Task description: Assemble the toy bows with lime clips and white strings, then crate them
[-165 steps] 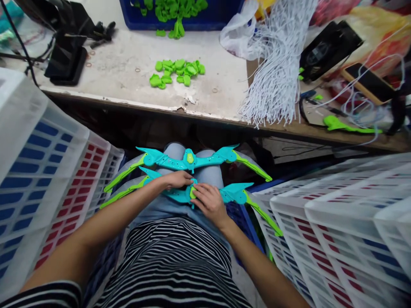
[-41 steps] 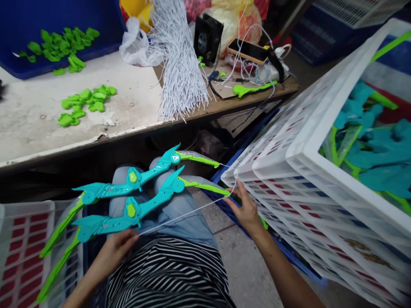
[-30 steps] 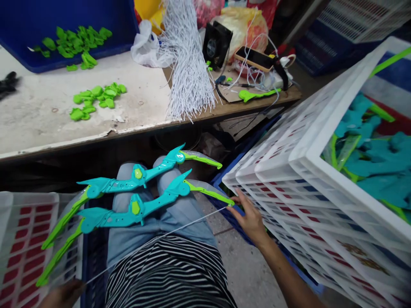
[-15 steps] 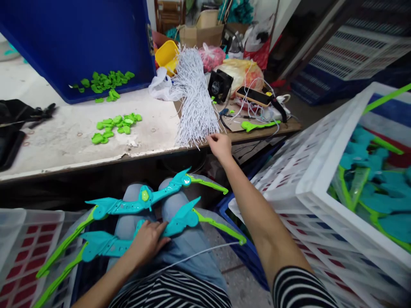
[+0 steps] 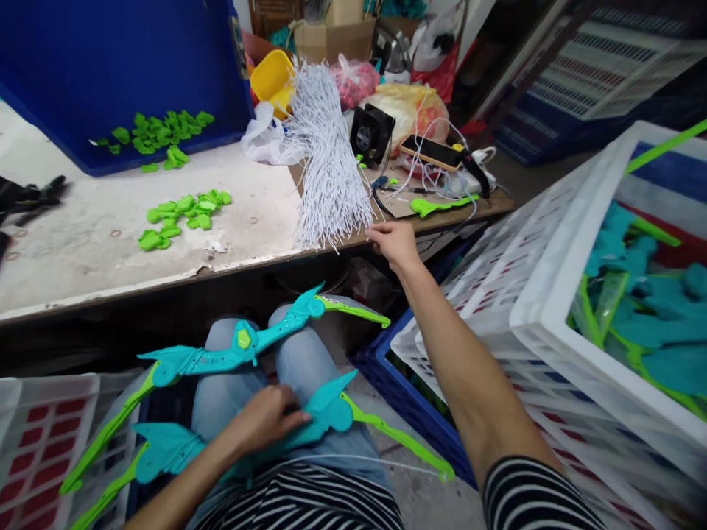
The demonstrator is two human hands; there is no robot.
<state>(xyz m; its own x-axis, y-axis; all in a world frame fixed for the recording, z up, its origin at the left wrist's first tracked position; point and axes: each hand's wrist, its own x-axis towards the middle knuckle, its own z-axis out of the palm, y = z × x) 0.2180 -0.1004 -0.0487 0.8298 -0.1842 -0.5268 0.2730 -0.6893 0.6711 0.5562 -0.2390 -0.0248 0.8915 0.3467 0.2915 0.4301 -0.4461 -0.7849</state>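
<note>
Across my lap lies a turquoise toy bow with lime-green limbs (image 5: 336,412). My left hand (image 5: 270,419) is closed around its middle, hiding the grip. A thin white string runs from its right limb tip toward my striped shirt. Farther out on my knees rests a second toy bow (image 5: 221,358) with a green badge at its centre. My right hand (image 5: 395,243) is at the table's front edge, thumb and fingers pinched on a white string at the loose ends of a thick bundle of white strings (image 5: 331,169). Only a speck of white shows at the fingertips.
Green plastic pieces (image 5: 188,210) lie on the table and in a tipped blue bin (image 5: 138,59). A black fan (image 5: 371,135), phone (image 5: 431,152) and cables crowd its right end. A white crate (image 5: 538,309) of bow parts stands right; another crate (image 5: 55,442) is left.
My right hand has shifted slightly right from the strings' ends, still pinched. The nearer bow has moved down toward my body, tilting more, with my left hand on it. The view has shifted a little.
</note>
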